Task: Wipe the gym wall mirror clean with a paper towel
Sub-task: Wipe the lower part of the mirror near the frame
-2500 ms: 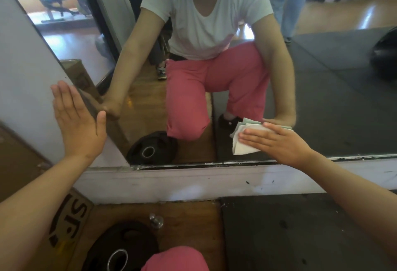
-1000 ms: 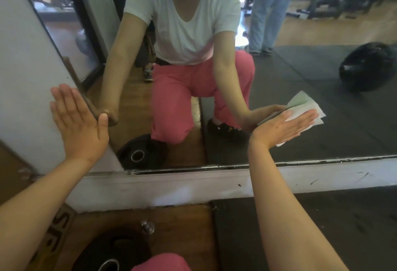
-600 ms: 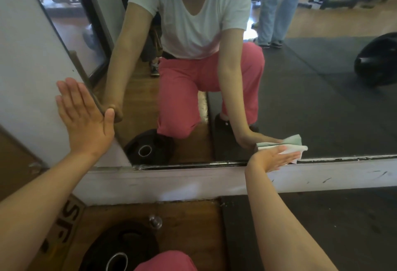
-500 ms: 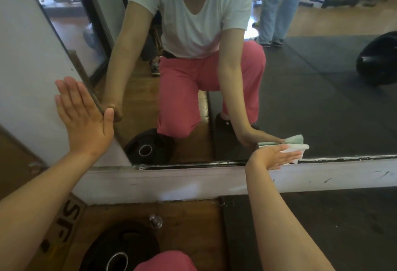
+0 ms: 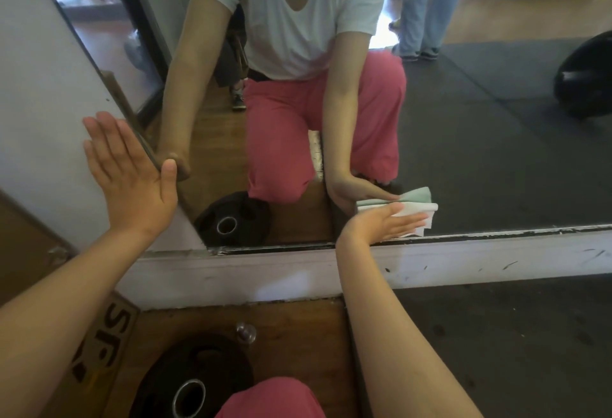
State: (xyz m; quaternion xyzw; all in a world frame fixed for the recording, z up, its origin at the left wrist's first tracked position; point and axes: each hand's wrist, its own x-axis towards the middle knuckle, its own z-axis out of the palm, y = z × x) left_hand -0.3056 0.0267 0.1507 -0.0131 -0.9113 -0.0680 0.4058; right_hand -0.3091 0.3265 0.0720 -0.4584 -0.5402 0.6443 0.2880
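Note:
The wall mirror (image 5: pixel 480 152) fills the upper middle and right of the head view and reflects a kneeling person. My right hand (image 5: pixel 381 223) presses a folded white paper towel (image 5: pixel 422 214) flat against the glass, just above the mirror's bottom edge, fingers straight and pointing right. My left hand (image 5: pixel 129 175) lies flat with straight fingers on the white wall (image 5: pixel 43 103) at the mirror's left edge, thumb against the frame.
A white baseboard (image 5: pixel 463 265) runs under the mirror. A black weight plate (image 5: pixel 192 381) lies on the wooden floor by my knee, next to a small metal knob (image 5: pixel 245 332). Black rubber matting (image 5: pixel 513 344) covers the floor at right. A cardboard box (image 5: pixel 99 344) sits bottom left.
My right hand swept the towel from the upper right down to the mirror's bottom edge, and has since held there. My left hand has stayed on the wall.

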